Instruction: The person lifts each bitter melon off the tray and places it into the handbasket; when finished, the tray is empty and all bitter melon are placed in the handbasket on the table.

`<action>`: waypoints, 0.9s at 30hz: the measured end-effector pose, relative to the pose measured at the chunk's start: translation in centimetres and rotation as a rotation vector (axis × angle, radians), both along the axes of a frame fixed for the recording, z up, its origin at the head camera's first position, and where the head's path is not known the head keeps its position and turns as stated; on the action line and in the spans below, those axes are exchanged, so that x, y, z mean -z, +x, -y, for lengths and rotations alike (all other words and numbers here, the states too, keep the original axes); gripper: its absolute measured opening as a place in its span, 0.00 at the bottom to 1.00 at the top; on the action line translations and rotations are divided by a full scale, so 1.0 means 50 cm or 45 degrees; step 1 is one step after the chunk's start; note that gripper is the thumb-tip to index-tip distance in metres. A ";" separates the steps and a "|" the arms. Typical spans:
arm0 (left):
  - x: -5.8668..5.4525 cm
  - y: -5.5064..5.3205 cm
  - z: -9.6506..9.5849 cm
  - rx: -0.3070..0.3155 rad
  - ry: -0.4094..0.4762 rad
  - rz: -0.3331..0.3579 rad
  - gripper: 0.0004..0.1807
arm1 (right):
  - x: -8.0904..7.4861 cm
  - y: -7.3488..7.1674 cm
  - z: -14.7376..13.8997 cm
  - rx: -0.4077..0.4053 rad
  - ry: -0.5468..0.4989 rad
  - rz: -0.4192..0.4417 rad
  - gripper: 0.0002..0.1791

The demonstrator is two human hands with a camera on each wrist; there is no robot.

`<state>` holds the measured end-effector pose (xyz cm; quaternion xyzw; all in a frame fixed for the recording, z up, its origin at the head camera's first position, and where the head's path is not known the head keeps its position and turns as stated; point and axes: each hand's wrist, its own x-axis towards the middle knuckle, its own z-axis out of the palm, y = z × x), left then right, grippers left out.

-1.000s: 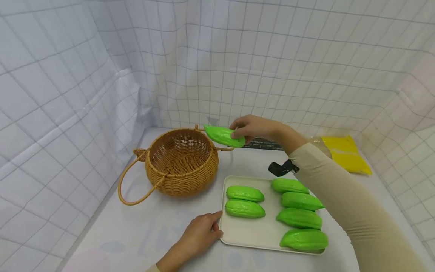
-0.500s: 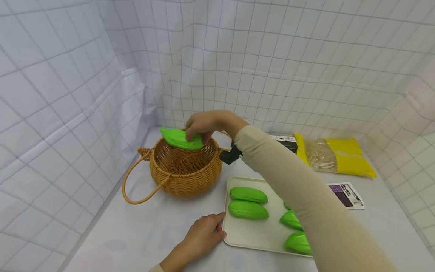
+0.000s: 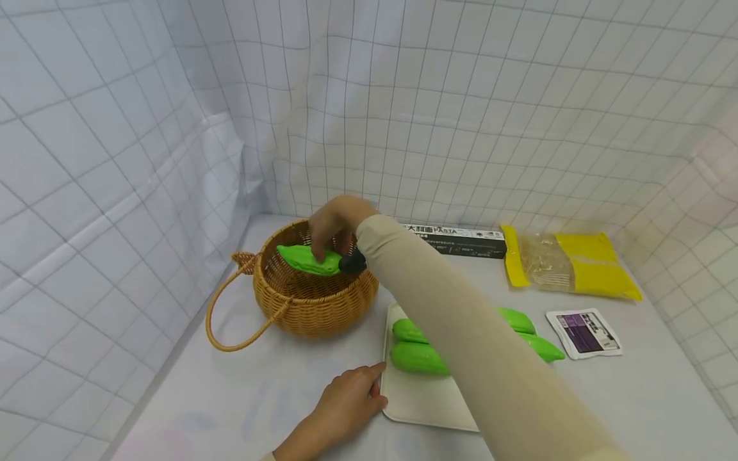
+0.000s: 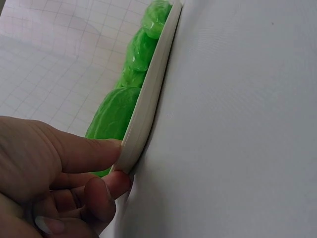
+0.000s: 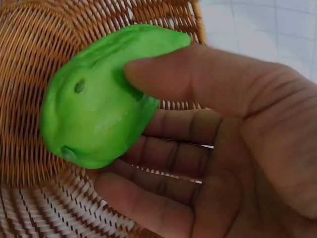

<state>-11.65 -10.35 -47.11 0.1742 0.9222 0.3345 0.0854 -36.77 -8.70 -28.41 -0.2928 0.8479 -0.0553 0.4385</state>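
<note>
My right hand holds a bright green, lumpy bitter melon inside the mouth of the round wicker basket. In the right wrist view, the thumb lies over the bitter melon and the fingers are behind it, with the woven basket wall beyond. My left hand pinches the near left edge of a cream tray. The left wrist view shows thumb and fingertip at the tray's rim. More bitter melons lie on the tray, partly hidden by the right sleeve.
The basket's handle juts out at left. Along the back lie a black pasta box and a yellow packet with a clear window. A purple-and-white sachet lies right of the tray. Gridded white cloth hangs behind.
My right hand has carried the bitter melon left from beside the basket, over its opening, then down into it. The left hand stays at the tray's edge.
</note>
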 end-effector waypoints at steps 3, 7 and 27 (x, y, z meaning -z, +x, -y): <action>0.005 0.007 -0.003 0.009 0.017 0.015 0.31 | 0.024 0.007 0.030 -0.034 0.055 -0.013 0.18; 0.010 0.011 -0.007 0.018 0.024 0.002 0.31 | 0.049 0.014 0.060 -0.113 0.100 -0.016 0.22; 0.017 0.015 -0.015 0.020 -0.019 -0.021 0.30 | 0.107 0.026 0.093 -0.306 0.304 -0.079 0.16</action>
